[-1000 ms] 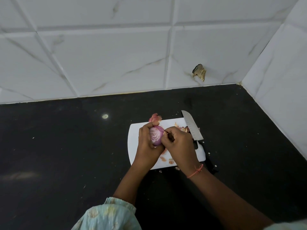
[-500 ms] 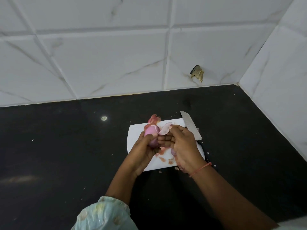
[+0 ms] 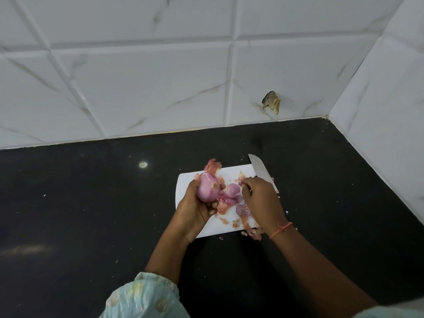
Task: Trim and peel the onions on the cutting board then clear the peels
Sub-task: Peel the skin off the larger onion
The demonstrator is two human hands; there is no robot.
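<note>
Onion point(image 3: 207, 188), peeled, sits gripped in left hand point(image 3: 195, 206) above the cutting board point(image 3: 183, 187); right hand point(image 3: 261, 200) pinches peel. Next, I judge: drop the peel, set the onion down.

Black counter point(image 3: 91, 214): white board point(image 3: 188, 187) on it, knife point(image 3: 260, 168) partly off board's far edge, peel scraps point(image 3: 253, 234) beside near corner.

Hidden and cut-off parts

The right hand point(image 3: 261, 200) covers the knife point(image 3: 260, 167) handle and the cutting board point(image 3: 183, 187)'s right edge; its fingertips are too small to show whether they pinch anything. Both forearms run off the bottom edge.
</note>
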